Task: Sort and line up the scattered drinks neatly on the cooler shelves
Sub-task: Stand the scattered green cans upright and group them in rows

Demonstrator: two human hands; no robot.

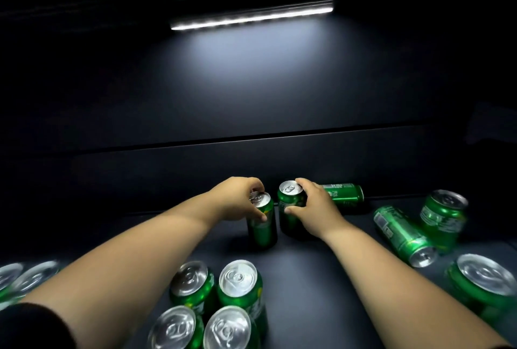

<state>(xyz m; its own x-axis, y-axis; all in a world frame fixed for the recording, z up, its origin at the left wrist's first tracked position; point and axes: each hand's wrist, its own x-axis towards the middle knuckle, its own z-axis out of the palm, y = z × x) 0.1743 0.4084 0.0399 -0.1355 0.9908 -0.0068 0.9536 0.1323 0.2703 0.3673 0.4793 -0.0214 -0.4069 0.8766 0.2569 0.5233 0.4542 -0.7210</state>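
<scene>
Dark cooler shelf (307, 278) | four upright green aluminium cans (237, 278) clustered at its front edge | your left hand (237, 200) pinches the top of an upright green can (263, 232) near the back edge | your right hand (316, 208) wraps the neighbouring can (288, 222), just beside

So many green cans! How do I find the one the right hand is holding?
Start at the light strip and look straight down: at the back of the shelf two cans stand side by side. Take the right-hand one, the can gripped by the right hand. Unlike its neighbour in the left hand, it has a toppled can lying just behind it.
</scene>
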